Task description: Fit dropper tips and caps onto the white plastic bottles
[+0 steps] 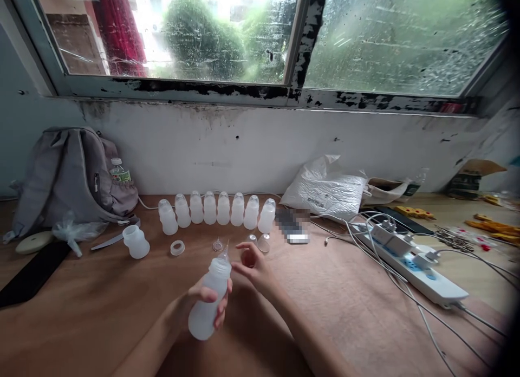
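Observation:
My left hand grips a frosted white plastic bottle with a nipple-like top, tilted slightly, above the wooden table. My right hand hovers just right of the bottle's top, fingers apart and holding nothing. Just beyond it lie two clear caps and a small nipple. A row of several capped bottles stands along the wall. An open bottle and a white ring sit to the left.
A grey backpack with a water bottle leans at the back left, a black flat object in front of it. A white bag, a power strip with tangled cables and yellow parts lie at the right.

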The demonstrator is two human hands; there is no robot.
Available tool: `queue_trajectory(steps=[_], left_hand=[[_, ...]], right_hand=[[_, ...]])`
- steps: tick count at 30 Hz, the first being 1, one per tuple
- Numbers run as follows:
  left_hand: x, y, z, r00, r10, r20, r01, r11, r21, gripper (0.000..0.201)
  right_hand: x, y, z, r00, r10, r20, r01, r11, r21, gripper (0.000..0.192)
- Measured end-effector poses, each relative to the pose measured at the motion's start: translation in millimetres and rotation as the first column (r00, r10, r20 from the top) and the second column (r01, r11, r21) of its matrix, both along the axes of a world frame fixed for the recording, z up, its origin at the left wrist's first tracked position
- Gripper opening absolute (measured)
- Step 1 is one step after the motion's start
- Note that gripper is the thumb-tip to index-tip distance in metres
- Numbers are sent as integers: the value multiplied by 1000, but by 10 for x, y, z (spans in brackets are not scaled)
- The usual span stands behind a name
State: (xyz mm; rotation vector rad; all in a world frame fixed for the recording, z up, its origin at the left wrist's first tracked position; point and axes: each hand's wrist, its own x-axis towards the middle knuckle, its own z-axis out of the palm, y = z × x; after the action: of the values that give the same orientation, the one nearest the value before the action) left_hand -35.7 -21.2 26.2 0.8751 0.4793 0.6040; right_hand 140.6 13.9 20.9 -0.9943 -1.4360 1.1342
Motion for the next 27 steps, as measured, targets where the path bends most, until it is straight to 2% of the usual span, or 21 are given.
queue_trajectory(steps=[1,3,5,8,11,14,18,22,24,27], left_hand=[[-3,7,9,999,29,-32,-28,999,17,34],[23,27,11,987,71,-142,-64,996,58,34],[76,50,-13,969,98,-226,-82,994,78,37],[153,76,-69,948,142,-285,-111,986,122,46],[190,80,-101,939,160,-306,-121,982,143,51],[187,71,-102,944,149,-294,-118,986,121,46],[145,84,-94,953,114,-279,-112,993,26,42],[78,129,-89,962,27,-273,-44,997,-56,49],[58,142,-80,960,26,-279,-41,998,-50,50],[64,131,-58,945,101,-311,-99,995,23,45]], right_hand=[[39,44,-18,998,-61,13,61,998,-13,37],[96,93,-37,997,-76,-9,75,992,-99,31],[115,92,-30,996,-10,-88,-6,984,-180,29],[99,52,-7,984,54,-168,-86,979,-187,27],[84,35,-12,983,54,-173,-87,978,-192,29],[90,46,-36,984,48,-173,-90,965,-246,29],[111,55,-37,974,95,-204,-148,953,-265,28],[128,40,-2,945,148,-291,-227,939,-259,22],[134,35,5,931,154,-332,-244,937,-249,19],[147,49,-10,903,139,-408,-250,940,-234,16]])
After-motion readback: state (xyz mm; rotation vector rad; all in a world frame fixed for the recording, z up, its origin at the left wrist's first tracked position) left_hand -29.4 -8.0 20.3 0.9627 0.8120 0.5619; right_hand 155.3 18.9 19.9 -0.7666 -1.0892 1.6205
